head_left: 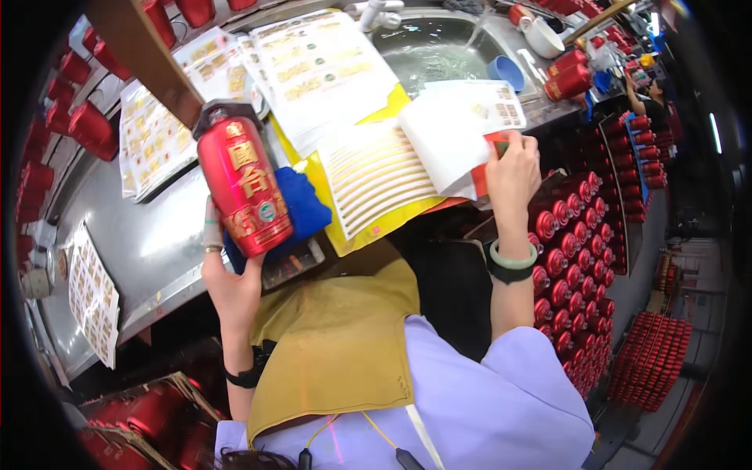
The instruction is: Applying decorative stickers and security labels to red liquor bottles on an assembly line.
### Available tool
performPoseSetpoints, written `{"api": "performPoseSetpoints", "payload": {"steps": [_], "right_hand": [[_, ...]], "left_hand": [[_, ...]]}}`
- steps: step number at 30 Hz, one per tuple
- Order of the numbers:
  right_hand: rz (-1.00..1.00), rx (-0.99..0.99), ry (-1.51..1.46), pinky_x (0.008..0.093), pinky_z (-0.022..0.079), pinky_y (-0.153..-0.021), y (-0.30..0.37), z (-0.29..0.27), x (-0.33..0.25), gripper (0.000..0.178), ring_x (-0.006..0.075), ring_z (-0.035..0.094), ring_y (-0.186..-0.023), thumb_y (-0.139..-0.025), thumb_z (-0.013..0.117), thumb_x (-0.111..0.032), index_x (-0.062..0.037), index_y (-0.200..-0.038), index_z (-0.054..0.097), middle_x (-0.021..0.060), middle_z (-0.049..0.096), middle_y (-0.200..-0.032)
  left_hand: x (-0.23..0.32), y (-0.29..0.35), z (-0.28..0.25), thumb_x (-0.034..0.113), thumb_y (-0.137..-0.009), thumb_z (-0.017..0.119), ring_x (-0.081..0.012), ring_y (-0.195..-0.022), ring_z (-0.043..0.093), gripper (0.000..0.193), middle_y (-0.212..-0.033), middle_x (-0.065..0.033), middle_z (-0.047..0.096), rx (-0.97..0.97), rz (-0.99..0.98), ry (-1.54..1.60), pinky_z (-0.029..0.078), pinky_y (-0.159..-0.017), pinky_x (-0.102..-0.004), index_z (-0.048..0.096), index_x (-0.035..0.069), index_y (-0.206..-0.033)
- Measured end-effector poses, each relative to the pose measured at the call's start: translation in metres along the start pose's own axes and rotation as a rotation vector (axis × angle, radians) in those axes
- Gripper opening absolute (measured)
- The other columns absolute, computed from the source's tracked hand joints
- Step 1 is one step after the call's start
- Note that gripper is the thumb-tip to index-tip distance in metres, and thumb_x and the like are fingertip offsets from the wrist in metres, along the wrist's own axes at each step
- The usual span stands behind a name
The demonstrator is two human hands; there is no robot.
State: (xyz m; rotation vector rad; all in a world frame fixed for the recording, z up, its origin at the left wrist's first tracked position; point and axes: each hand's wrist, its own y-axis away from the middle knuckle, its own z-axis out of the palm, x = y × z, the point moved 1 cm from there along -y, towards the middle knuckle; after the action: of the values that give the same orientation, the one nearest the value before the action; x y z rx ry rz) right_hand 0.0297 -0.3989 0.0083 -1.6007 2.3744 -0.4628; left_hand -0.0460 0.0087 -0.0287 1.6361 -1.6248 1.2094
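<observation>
My left hand (233, 288) is wrapped round the lower left side of a glossy red bottle (241, 176) with gold characters, a round green emblem and a dark cap-like top. The bottle leans over a folded blue cloth (312, 202) at the counter's front edge. My right hand (514, 174) has its fingers closed at the right edge of a white sheet (446, 139), which curls up off the stack; an orange-red piece shows by the fingertips. Below it lies a sheet of curved gold strips (380, 178) on yellow backing (341, 241).
More printed sheets (313, 59) lie behind, near a sink (431, 55) with running water and a blue cup (506, 72). Red bottles (92, 129) line the left; stacked red bottles (576, 266) stand at right. A wooden post (168, 55) rises beside my bottle. Another person (650, 102) is far right.
</observation>
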Motion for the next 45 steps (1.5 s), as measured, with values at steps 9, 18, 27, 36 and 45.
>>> {"api": "performPoseSetpoints", "payload": {"steps": [9, 18, 27, 36, 45], "right_hand": [[-0.010, -0.218, -0.448, 0.0481, 0.053, -0.093, 0.014, 0.023, -0.012, 0.031, 0.0424, 0.065, -0.107, -0.093, 0.067, -0.018, -0.0023, -0.120, 0.068, 0.0243, 0.069, -0.110], [0.275, 0.277, -0.189, 0.0469, 0.050, -0.102, -0.047, 0.010, 0.203, 0.047, 0.0382, 0.063, -0.125, -0.099, 0.059, -0.023, -0.0100, -0.144, 0.054, 0.0179, 0.063, -0.140], [0.178, -0.154, -0.161, 0.0446, 0.049, -0.103, -0.088, 0.071, 0.186, 0.061, 0.0402, 0.064, -0.122, -0.099, 0.061, -0.048, -0.0099, -0.146, 0.057, 0.0232, 0.068, -0.130], [-0.270, -0.386, -0.918, 0.0314, 0.053, -0.074, 0.006, 0.015, -0.074, 0.025, 0.0172, 0.066, -0.077, -0.096, 0.071, -0.017, 0.0007, -0.114, 0.073, 0.0135, 0.073, -0.091], [-0.141, -0.672, -1.356, 0.0370, 0.056, -0.078, 0.072, 0.000, -0.160, 0.022, 0.0264, 0.073, -0.085, -0.093, 0.072, -0.019, 0.0009, -0.103, 0.073, 0.0181, 0.074, -0.093]], "left_hand": [[-0.015, -0.005, 0.004, -0.004, -0.085, 0.078, -0.0218, -0.138, 0.051, 0.089, -0.154, -0.0154, 0.050, -0.060, -0.064, 0.174, 0.038, -0.117, -0.0385, 0.030, 0.000, -0.161], [-0.004, -0.008, 0.002, -0.008, -0.083, 0.073, -0.0227, -0.120, 0.063, 0.087, -0.131, -0.0169, 0.066, -0.104, -0.126, -0.013, 0.046, -0.107, -0.0375, 0.032, -0.001, -0.159], [0.006, -0.008, -0.004, -0.010, -0.083, 0.074, -0.0267, -0.129, 0.061, 0.096, -0.137, -0.0205, 0.063, -0.111, -0.120, 0.046, 0.045, -0.111, -0.0387, 0.022, 0.003, -0.163], [0.006, -0.012, -0.013, 0.012, -0.075, 0.090, -0.0262, -0.145, 0.043, 0.109, -0.154, -0.0198, 0.047, -0.198, -0.132, 0.269, 0.032, -0.121, -0.0398, 0.024, -0.007, -0.160], [0.026, -0.032, 0.034, 0.006, -0.092, 0.076, -0.0210, -0.117, 0.063, 0.077, -0.132, -0.0152, 0.061, -0.051, -0.158, 0.419, 0.053, -0.100, -0.0363, 0.034, -0.001, -0.155]]}}
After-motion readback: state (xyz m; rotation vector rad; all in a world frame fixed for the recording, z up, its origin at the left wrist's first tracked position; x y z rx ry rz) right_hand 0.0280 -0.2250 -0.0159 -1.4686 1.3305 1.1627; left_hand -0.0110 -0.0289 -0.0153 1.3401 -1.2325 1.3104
